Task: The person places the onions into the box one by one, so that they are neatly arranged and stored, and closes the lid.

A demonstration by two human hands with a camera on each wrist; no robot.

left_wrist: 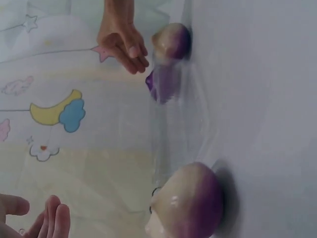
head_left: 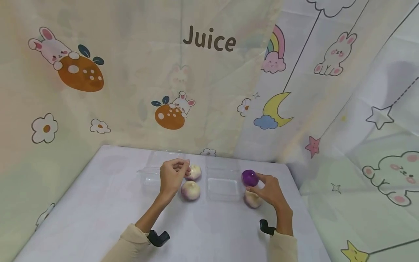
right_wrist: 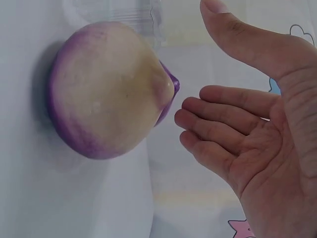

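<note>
Head view: left hand (head_left: 171, 176) and right hand (head_left: 271, 188) hold nothing; a stray right-hand nudge could roll the purple bulb (head_left: 250, 178).

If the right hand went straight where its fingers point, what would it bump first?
Probably the dark purple round thing, just ahead of the right hand. Depth is unclear, so maybe the pale round one beside it.

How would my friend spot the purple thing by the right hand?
On the white table, find the right-hand clear box. Just right of it, by the right hand, sits the round purple thing. It looks deep purple, while the three other round things have cream tops.
</note>
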